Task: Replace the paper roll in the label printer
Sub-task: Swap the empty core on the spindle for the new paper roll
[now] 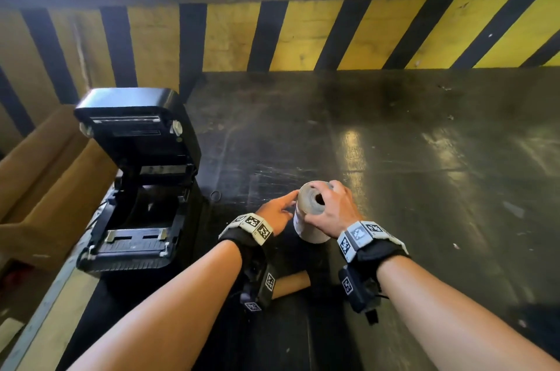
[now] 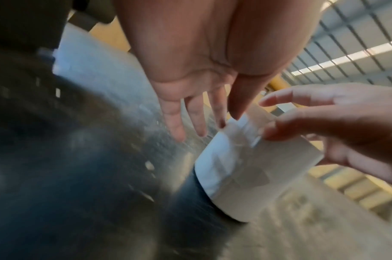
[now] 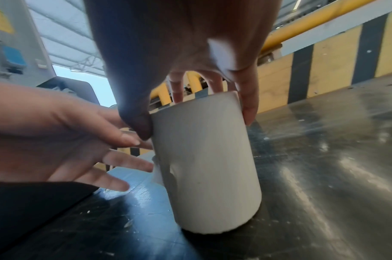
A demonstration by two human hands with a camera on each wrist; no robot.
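Observation:
A white paper roll (image 1: 312, 230) stands on end on the dark tabletop, seen close in the right wrist view (image 3: 206, 167). My right hand (image 1: 325, 199) grips its top from above, thumb on one side and fingers curled over the far rim. My left hand (image 1: 286, 204) reaches in from the left with straight fingers that touch the roll's side, where a loose flap of paper (image 2: 241, 128) lifts off. The black label printer (image 1: 136, 189) sits to the left with its lid raised and its roll bay empty. A brown cardboard core (image 1: 292, 281) lies near my wrists.
Brown cardboard boxes (image 1: 42, 186) crowd the printer's left side. A yellow-and-black striped barrier (image 1: 333, 34) runs along the back of the table (image 1: 424, 173). A small ring (image 1: 215, 195) lies between printer and roll. The scratched dark surface stretches bare to the right.

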